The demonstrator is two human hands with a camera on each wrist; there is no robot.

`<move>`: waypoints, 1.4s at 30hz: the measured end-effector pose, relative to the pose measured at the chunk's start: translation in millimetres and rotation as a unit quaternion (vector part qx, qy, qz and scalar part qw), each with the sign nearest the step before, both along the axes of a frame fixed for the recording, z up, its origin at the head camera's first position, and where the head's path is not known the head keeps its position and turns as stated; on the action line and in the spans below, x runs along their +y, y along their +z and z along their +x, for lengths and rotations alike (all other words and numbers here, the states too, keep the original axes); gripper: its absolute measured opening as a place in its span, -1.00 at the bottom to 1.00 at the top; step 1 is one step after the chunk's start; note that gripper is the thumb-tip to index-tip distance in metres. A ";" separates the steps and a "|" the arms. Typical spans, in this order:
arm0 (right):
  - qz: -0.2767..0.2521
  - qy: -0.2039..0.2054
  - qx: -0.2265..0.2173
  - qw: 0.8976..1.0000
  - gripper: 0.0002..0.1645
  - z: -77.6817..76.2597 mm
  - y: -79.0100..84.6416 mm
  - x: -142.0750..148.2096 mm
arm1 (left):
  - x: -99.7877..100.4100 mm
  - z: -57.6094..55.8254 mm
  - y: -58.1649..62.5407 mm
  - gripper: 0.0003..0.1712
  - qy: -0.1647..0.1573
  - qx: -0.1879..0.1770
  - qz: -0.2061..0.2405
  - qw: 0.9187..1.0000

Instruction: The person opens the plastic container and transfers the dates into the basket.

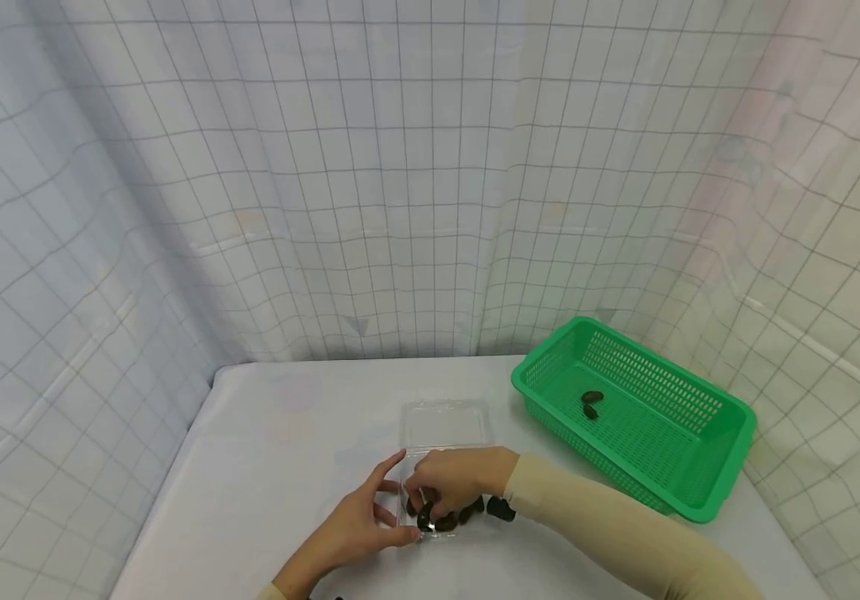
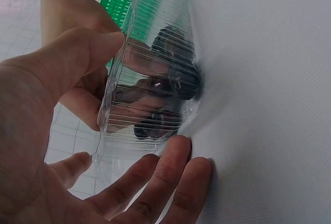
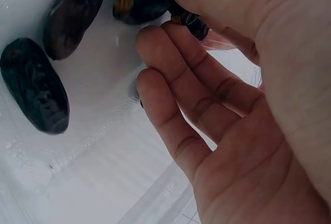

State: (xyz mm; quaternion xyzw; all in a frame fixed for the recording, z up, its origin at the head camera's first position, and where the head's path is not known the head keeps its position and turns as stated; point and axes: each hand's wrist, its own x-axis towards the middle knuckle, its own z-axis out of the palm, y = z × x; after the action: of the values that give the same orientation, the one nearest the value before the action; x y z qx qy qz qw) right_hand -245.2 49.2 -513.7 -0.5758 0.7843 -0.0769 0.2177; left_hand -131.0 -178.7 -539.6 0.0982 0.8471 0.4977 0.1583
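A clear plastic clamshell container [image 2: 106, 107] stands on the white table, its lid [image 1: 445, 425] folded open to the back. Several dark brown dates, such as one date [image 3: 35, 86], lie in its base. My left hand [image 1: 355, 525] holds the container's left side, with the thumb at the front corner and the index finger at the back. Inside the base, my right hand [image 1: 454, 479] pinches a date [image 1: 425, 517] between thumb and fingers at the left end. Its fingertips partly hide that date in the right wrist view.
A green plastic basket [image 1: 733, 467] stands at the right of the table, with two dates [image 1: 592, 397] on its floor. White grid-patterned curtains [image 1: 400, 208] surround the table on the back and sides. A black device [image 1: 501, 508] is at the right wrist.
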 end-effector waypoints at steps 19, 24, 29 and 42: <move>-0.012 -0.025 0.012 1.000 -0.81 1.7 3.2 13.5 | 0.2 -0.5 2.4 0.37 -0.007 -0.006 0.000 1.000; -0.022 -0.033 0.005 0.999 -0.83 0.8 4.1 17.4 | 0.4 -0.7 1.6 0.37 -0.007 -0.007 0.003 1.000; -0.032 -0.040 -0.009 0.999 -0.84 0.5 7.2 20.6 | 0.5 0.2 1.9 0.38 -0.006 -0.011 0.005 1.000; -0.065 -0.061 -0.004 0.996 -0.82 -3.3 13.3 30.3 | 2.0 0.0 2.4 0.37 0.000 0.000 -0.007 1.000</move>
State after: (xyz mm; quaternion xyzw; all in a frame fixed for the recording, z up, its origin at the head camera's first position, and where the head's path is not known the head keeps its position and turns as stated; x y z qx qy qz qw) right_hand -248.5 79.5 -500.4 -0.5399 0.8102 -0.1432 0.1780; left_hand -131.0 -176.7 -537.2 0.0964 0.8507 0.4916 0.1592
